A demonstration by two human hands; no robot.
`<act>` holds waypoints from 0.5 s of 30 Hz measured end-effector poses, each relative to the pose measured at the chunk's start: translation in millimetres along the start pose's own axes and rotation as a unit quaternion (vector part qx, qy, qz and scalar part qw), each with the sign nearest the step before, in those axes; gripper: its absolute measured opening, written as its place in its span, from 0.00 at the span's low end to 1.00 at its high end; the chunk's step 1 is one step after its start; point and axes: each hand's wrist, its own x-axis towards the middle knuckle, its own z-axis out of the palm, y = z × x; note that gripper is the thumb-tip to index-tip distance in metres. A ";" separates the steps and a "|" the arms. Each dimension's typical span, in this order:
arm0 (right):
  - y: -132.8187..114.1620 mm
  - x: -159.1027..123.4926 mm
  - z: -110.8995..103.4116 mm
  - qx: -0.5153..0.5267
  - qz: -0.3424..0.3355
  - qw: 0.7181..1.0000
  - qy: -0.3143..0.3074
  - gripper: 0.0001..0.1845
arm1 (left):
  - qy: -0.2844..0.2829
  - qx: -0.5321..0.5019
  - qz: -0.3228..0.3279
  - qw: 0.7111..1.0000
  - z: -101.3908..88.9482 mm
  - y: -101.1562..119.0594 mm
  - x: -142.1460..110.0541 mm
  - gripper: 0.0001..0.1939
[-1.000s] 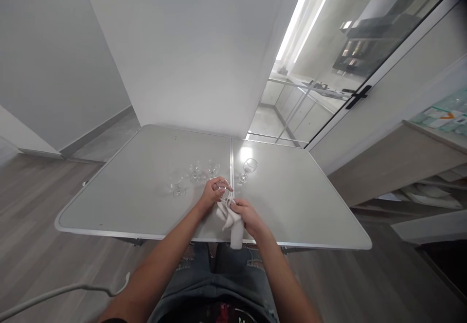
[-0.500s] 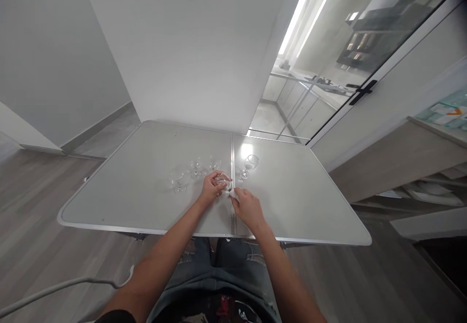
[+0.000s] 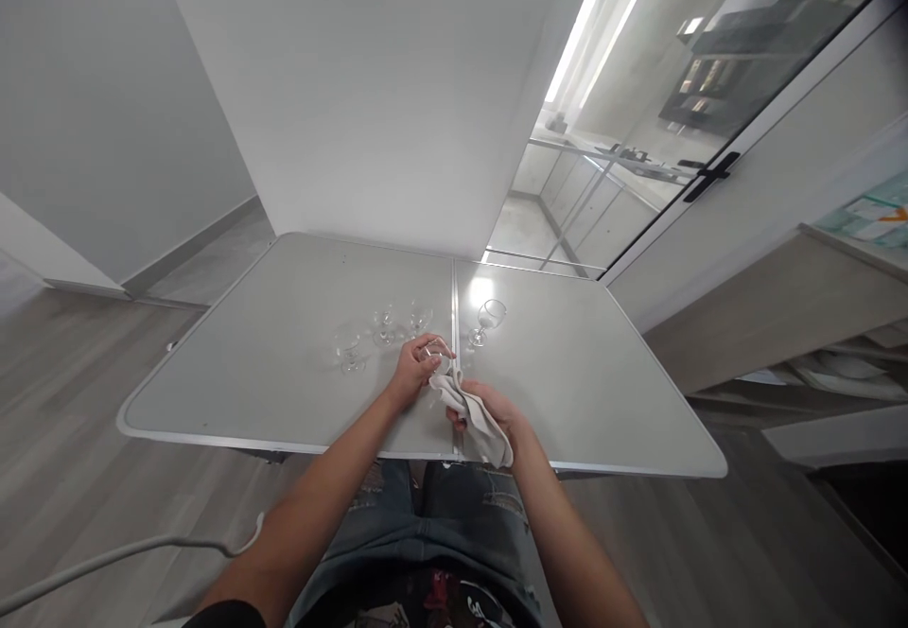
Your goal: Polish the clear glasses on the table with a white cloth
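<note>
Fingers of my left hand (image 3: 412, 368) are wrapped round the bowl of a clear wine glass (image 3: 438, 352), held tilted over the middle of the table. In my right hand (image 3: 497, 406) is a pale cloth (image 3: 477, 418), bunched at the fingers and draped down over the palm side. The cloth's upper end meets the lower part of the glass; the glass's stem and foot are hidden behind it. Beyond my hands stand other stemmed glasses: one (image 3: 488, 322) to the right of the seam, and three (image 3: 350, 346) to the left.
The grey folding table (image 3: 241, 344) has a metal seam (image 3: 455, 297) down its middle and a metal rim. Behind it rises a white wall (image 3: 369, 117). A glass door (image 3: 602, 146) is at the right rear, with a wooden shelf (image 3: 744, 316) at the right.
My right hand has turned over, and the cloth now shows spread across it, hanging toward the table's near edge. My left hand still holds the glass in nearly the same spot.
</note>
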 end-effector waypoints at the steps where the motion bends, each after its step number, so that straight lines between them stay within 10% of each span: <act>1: -1.6 -1.3 0.4 -0.032 -0.012 0.999 0.007 0.24 | -0.002 -0.004 0.001 1.000 -0.1 0.1 0.0 0.30; 4: -7.1 -4.4 4.6 -0.226 -0.113 0.965 0.067 0.18 | -0.004 0.006 -0.002 1.000 0.0 1.6 0.8 0.30; 9: -6.1 -6.4 14.6 -0.482 -0.245 0.790 0.289 0.13 | 0.017 0.013 -0.011 1.000 3.6 5.0 3.1 0.28; 15: 6.4 -14.1 6.3 -0.235 -0.357 0.761 0.488 0.22 | 0.045 -0.026 -0.008 0.999 3.8 7.6 3.2 0.26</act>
